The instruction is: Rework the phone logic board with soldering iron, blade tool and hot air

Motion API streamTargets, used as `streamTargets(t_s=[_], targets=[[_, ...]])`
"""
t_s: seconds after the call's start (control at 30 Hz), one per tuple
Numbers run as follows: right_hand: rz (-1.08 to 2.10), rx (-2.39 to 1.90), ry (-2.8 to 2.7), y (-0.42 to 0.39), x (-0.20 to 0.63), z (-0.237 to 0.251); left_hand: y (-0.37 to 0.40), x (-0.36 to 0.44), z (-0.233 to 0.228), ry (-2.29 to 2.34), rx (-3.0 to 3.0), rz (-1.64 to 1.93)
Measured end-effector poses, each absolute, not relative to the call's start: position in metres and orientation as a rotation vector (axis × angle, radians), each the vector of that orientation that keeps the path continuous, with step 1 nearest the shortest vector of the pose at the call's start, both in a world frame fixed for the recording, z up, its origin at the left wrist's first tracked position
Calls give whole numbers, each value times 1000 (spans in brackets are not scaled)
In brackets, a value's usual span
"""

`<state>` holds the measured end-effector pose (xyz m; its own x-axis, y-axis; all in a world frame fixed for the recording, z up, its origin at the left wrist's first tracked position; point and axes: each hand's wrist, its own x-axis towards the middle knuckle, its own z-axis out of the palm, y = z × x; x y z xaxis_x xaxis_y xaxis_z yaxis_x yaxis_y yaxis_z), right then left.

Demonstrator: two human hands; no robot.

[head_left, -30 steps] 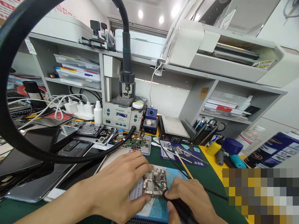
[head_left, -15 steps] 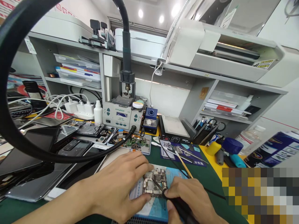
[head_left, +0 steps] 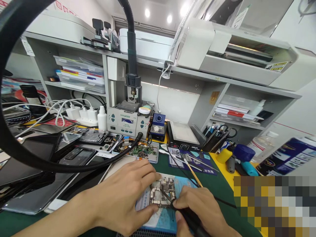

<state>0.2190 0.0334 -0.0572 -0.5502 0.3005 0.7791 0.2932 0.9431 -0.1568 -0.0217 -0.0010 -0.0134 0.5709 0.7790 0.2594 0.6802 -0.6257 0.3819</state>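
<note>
A bare phone circuit board point(head_left: 168, 187) lies on a blue-and-white pad point(head_left: 161, 224). My left hand point(head_left: 120, 194) holds the board by its left side, fingers bent at the top edge and thumb at the lower edge. In my right hand point(head_left: 203, 205) is a black-handled soldering iron point(head_left: 192, 220), gripped like a pen. Its thin tip slants up and left onto the middle of the board. The exact contact point is too small to make out.
A thick black hose point(head_left: 71, 167) loops across the left from the grey soldering station point(head_left: 125, 121). Phones point(head_left: 41, 187) crowd the left. Behind my hands are a tray of small boards point(head_left: 156, 160) and a flat heating plate point(head_left: 184, 133). Tweezers point(head_left: 204, 163) lie at right.
The whole view has shifted slightly, so things sit a little further left. Both hands keep the same hold, and the iron tip stays over the board.
</note>
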Motion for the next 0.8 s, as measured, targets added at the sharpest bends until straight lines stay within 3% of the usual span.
streamTargets(t_s=[0.8], targets=[[-5,-410,-2278,32,226,-48,-3,-22,-14,1240,2565,583]])
